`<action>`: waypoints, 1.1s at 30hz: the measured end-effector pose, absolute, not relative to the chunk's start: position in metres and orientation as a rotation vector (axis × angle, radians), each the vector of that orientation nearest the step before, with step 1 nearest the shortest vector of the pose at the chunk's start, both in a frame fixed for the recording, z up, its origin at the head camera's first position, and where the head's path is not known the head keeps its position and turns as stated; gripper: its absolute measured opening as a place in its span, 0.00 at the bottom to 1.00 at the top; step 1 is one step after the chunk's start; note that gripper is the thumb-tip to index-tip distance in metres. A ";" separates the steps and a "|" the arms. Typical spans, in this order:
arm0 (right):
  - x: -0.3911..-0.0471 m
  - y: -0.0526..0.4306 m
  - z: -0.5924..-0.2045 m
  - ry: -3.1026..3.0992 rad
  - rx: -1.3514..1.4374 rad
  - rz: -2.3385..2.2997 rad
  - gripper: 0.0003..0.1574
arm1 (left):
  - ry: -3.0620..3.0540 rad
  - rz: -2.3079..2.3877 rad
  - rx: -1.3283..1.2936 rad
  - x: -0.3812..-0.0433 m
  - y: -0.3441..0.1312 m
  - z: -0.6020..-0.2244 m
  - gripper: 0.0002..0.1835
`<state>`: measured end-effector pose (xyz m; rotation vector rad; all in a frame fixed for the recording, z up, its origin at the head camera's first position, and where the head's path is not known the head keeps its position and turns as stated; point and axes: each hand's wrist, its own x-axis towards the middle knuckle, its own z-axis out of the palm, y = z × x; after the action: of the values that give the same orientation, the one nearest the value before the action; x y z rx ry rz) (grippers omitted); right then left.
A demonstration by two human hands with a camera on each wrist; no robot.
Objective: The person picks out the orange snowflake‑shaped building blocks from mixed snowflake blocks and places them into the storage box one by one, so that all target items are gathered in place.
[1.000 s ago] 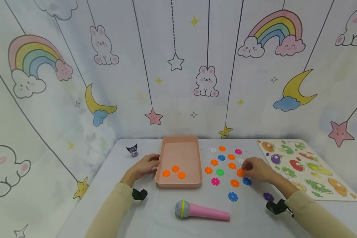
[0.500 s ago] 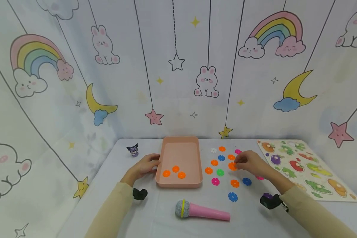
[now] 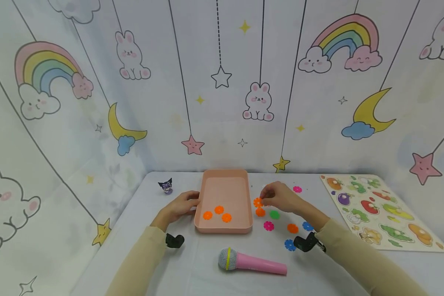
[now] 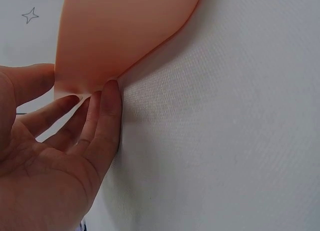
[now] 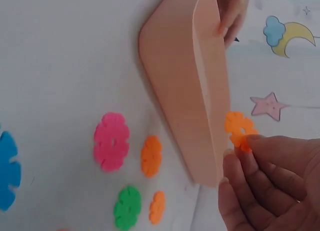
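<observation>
My right hand (image 3: 283,197) pinches an orange snowflake disc (image 5: 240,128) between thumb and fingers, just right of the pink tray (image 3: 223,230). The disc hangs above the table near the tray's wall. My left hand (image 3: 178,208) holds the tray's left side; in the left wrist view the thumb meets the rim and the fingertips touch the lower edge. Several orange discs (image 3: 219,210) lie inside the tray. Below my right hand lie a green disc (image 3: 274,214), a pink disc (image 3: 268,225) and other orange discs (image 3: 292,228). The hand hides part of the scatter.
A pink toy microphone (image 3: 257,264) lies in front of the tray. A small dark figurine (image 3: 165,186) stands at the back left. On the right lies a vegetable puzzle board (image 3: 385,213). A blue disc (image 3: 290,245) is near the right wrist.
My right hand has moved left from the right side of the scattered discs toward the tray, carrying the orange snowflake disc. My left hand and the tray have stayed in place.
</observation>
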<state>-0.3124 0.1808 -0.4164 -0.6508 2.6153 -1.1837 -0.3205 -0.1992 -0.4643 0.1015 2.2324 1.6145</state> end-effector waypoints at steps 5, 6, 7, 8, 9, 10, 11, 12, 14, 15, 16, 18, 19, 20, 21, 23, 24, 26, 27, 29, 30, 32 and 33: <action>-0.318 0.155 -0.419 2.616 -0.720 -1.162 0.03 | 2.227 1.623 0.104 -0.322 -0.199 -0.465 0.28; -0.320 0.150 -0.420 2.613 -0.723 -1.159 0.02 | 2.228 1.622 0.106 -0.322 -0.199 -0.466 0.28; -0.321 0.145 -0.421 2.614 -0.727 -1.150 0.02 | 2.227 1.622 0.108 -0.322 -0.199 -0.466 0.28; -0.323 0.140 -0.423 2.616 -0.735 -1.142 0.02 | 2.228 1.621 0.109 -0.322 -0.199 -0.466 0.28; -0.325 0.136 -0.424 2.617 -0.744 -1.134 0.02 | 2.227 1.621 0.108 -0.323 -0.199 -0.466 0.28; -0.326 0.131 -0.425 2.621 -0.752 -1.122 0.02 | 2.226 1.623 0.107 -0.322 -0.199 -0.466 0.28; -0.328 0.127 -0.426 2.628 -0.752 -1.108 0.03 | 2.226 1.623 0.108 -0.322 -0.199 -0.466 0.28; -0.329 0.123 -0.428 2.634 -0.765 -1.093 0.03 | 2.226 1.624 0.108 -0.322 -0.199 -0.466 0.28; -0.333 0.115 -0.432 2.644 -0.782 -1.060 0.02 | 2.224 1.627 0.103 -0.323 -0.199 -0.466 0.28; -0.335 0.112 -0.434 2.646 -0.783 -1.040 0.02 | 2.226 1.625 0.102 -0.323 -0.199 -0.466 0.28; -0.337 0.109 -0.435 2.645 -0.781 -1.026 0.03 | 2.228 1.622 0.102 -0.323 -0.199 -0.467 0.27; -0.340 0.103 -0.439 2.642 -0.785 -0.999 0.03 | 2.234 1.615 0.098 -0.322 -0.199 -0.467 0.27; -0.341 0.101 -0.441 2.640 -0.794 -0.992 0.03 | 2.235 1.614 0.097 -0.322 -0.199 -0.467 0.27; -0.342 0.099 -0.442 2.638 -0.793 -0.980 0.03 | 2.237 1.612 0.097 -0.322 -0.199 -0.467 0.27; -0.343 0.097 -0.443 2.634 -0.788 -0.980 0.03 | 2.239 1.610 0.098 -0.322 -0.199 -0.467 0.27; -0.345 0.094 -0.445 2.633 -0.781 -0.975 0.04 | 2.237 1.614 0.101 -0.322 -0.199 -0.467 0.27; -0.345 0.092 -0.446 2.634 -0.782 -0.970 0.04 | 2.237 1.615 0.104 -0.322 -0.199 -0.467 0.27; -0.347 0.090 -0.448 2.643 -0.775 -0.949 0.04 | 2.238 1.617 0.109 -0.322 -0.199 -0.467 0.27; -0.347 0.089 -0.449 2.650 -0.781 -0.939 0.03 | 2.238 1.617 0.110 -0.322 -0.199 -0.466 0.27; -0.349 0.088 -0.451 2.667 -0.789 -0.918 0.03 | 2.239 1.616 0.109 -0.322 -0.199 -0.466 0.27; -0.349 0.087 -0.451 2.672 -0.790 -0.909 0.02 | 2.237 1.615 0.108 -0.322 -0.199 -0.466 0.28; -0.350 0.086 -0.453 2.687 -0.791 -0.889 0.03 | 2.233 1.618 0.104 -0.323 -0.199 -0.466 0.28; -0.350 0.085 -0.453 2.692 -0.792 -0.884 0.03 | 2.233 1.618 0.102 -0.323 -0.200 -0.466 0.28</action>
<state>-0.3501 0.0852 -0.4534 -0.7918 2.6922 -0.8839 -0.3228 -0.1995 -0.4665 0.1024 2.2333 1.6181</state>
